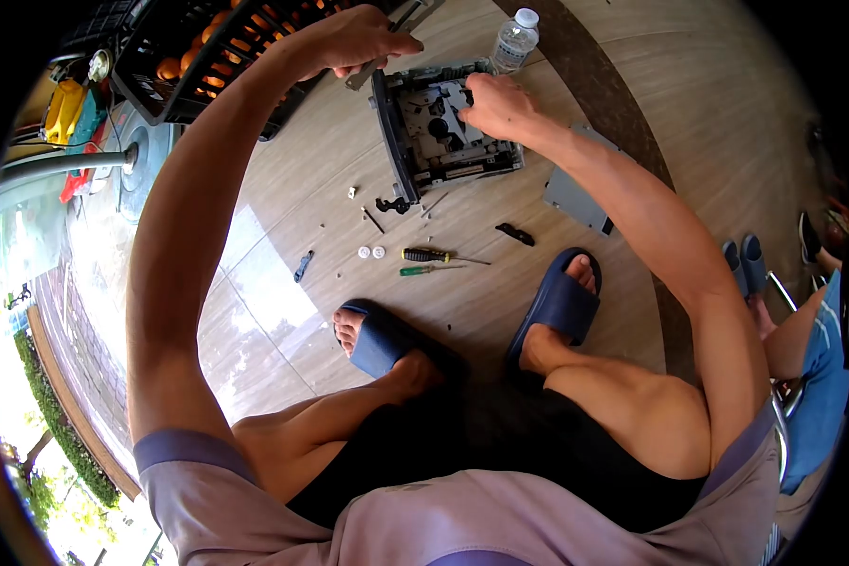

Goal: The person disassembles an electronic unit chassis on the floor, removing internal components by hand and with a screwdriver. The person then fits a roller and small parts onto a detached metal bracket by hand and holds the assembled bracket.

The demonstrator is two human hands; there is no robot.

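I see left hand (pixel 363 41) pinching a grey strip (pixel 361 77), opened device (pixel 434 132) at its five o'clock, right hand (pixel 502 106) over device's two o'clock side, can't tell that grip.

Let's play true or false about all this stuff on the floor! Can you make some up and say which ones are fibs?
1. The plastic bottle has a white cap. True.
2. The left hand is holding the bottle. False: the left hand has a flat grey piece, and the bottle is on the floor.
3. The right hand is at the opened device. True.
4. Both screwdrivers on the floor are green. False: there is a green screwdriver and a black-and-yellow screwdriver.
5. Round orange things show in the black crate. True.
6. The person wears red sandals. False: they are blue sandals.
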